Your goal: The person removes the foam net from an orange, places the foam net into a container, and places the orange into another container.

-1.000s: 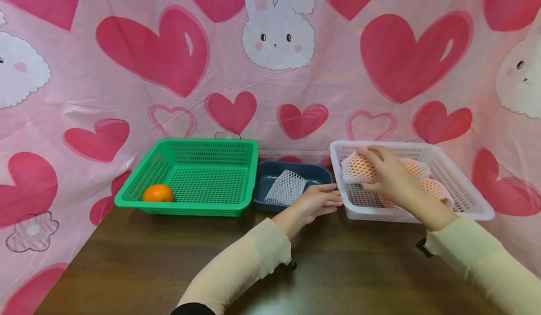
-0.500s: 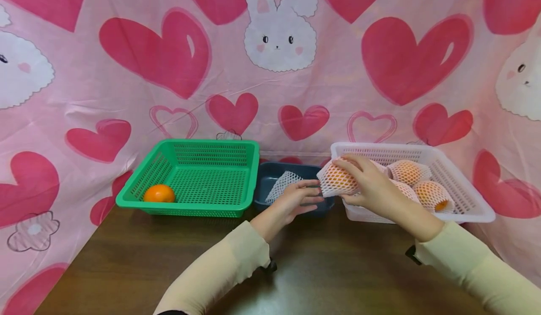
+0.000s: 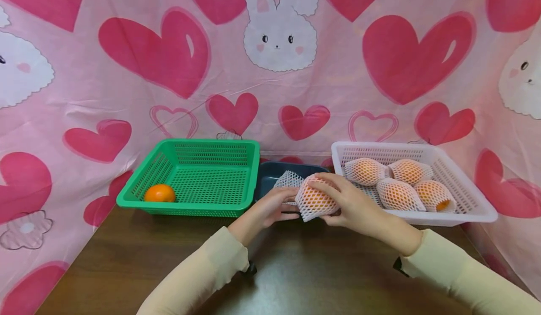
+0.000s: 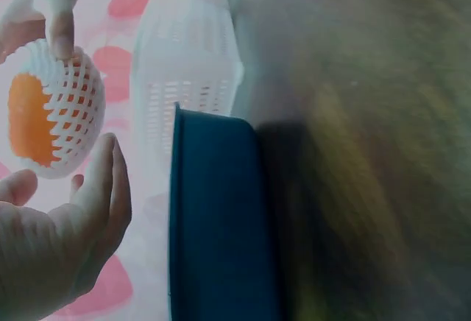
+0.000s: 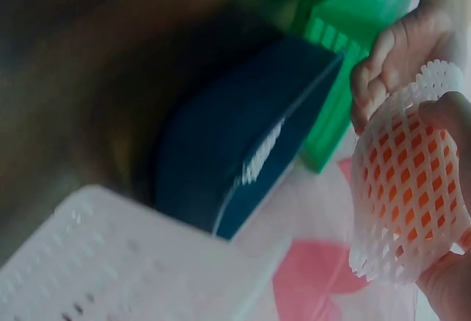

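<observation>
My right hand (image 3: 352,207) grips an orange (image 3: 316,198) wrapped in a white foam net, raised over the front of the dark blue tray (image 3: 266,174). Bare orange peel shows through the net's open end in the left wrist view. Close to the wrapped fruit's left side is my left hand (image 4: 66,225), its fingers loosely bent and a small gap between them and the net. An emptied foam net (image 3: 288,180) lies in the tray, partly hidden behind the hands. One bare orange (image 3: 159,193) sits in the near left corner of the green basket (image 3: 186,207).
To the right stands a white basket (image 3: 460,218) with several net-wrapped oranges (image 3: 399,194). The baskets and tray line the back of the brown wooden table (image 3: 296,268). Behind them hangs a pink cloth (image 3: 270,94) printed with hearts and rabbits.
The right hand has lifted a wrapped orange out of the white basket and carried it left over the tray. The left hand has drawn back leftward from the white basket's edge.
</observation>
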### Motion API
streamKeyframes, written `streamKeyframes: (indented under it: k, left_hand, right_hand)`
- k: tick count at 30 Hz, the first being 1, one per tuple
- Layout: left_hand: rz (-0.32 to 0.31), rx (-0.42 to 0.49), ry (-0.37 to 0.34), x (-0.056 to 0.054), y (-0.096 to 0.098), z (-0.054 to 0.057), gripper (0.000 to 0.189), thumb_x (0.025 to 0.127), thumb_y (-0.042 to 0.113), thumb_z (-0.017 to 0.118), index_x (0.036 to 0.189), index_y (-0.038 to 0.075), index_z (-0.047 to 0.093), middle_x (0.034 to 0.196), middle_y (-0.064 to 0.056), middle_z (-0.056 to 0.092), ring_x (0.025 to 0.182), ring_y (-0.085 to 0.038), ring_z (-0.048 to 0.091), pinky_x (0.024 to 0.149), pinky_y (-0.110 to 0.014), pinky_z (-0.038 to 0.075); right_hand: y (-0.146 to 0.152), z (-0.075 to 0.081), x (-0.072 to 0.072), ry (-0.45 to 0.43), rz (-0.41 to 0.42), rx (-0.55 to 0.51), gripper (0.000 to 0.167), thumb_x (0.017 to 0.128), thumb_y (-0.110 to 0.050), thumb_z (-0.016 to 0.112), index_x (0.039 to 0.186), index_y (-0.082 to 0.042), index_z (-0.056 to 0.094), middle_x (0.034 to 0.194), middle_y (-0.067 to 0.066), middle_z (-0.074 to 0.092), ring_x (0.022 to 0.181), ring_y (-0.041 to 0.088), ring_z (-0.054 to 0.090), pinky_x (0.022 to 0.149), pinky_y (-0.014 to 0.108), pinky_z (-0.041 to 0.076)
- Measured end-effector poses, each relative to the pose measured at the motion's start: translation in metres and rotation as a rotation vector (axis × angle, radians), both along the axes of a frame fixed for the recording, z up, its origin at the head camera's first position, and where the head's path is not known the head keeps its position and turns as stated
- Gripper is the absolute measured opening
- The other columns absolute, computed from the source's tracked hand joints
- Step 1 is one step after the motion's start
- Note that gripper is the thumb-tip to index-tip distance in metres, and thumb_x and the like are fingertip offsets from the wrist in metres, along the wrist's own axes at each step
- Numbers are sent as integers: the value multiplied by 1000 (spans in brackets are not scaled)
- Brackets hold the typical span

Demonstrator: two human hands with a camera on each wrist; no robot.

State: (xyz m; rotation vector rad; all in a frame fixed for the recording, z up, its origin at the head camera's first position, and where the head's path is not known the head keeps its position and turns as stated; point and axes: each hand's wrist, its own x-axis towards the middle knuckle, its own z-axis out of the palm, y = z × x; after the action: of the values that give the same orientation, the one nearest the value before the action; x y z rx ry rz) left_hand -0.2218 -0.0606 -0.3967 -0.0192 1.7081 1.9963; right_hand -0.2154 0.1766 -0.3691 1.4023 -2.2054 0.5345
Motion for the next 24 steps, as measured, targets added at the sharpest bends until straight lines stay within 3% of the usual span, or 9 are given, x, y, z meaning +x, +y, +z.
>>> streamKeyframes:
  k: [12,15,20,24]
  left_hand:
    - [-67,-12,-28,14,-26,-19,46,107,26,45,142,-3,52,129,-16,63,99,-21,66,97,-44,53]
    - [-113,-30,-35,15,-33,-21,50,105,26,44,145,-3,49,129,-15,62,101,-21,64,95,-41,54]
    - [-268,-92,-35,16,-44,-24,59,98,22,49,152,-1,44,125,-11,64,104,-21,64,97,-41,52]
    - [-422,-149,23,15,-50,-25,63,95,20,57,153,1,42,127,-9,64,108,-19,62,100,-45,50]
  right_hand:
    - [-20,-31,18,-24,110,25,97,62,-15,99,146,-12,49,140,17,50,123,34,54,92,49,56]
    - [-26,-39,20,-23,143,27,96,63,-16,98,145,-11,50,139,17,51,122,33,55,92,47,56]
    - [-31,-52,23,-94,156,51,90,69,-19,97,146,-14,50,140,14,50,125,29,54,96,45,54]
    - [-33,-63,24,-131,163,70,86,71,-21,96,145,-15,53,142,13,50,129,27,52,100,43,52]
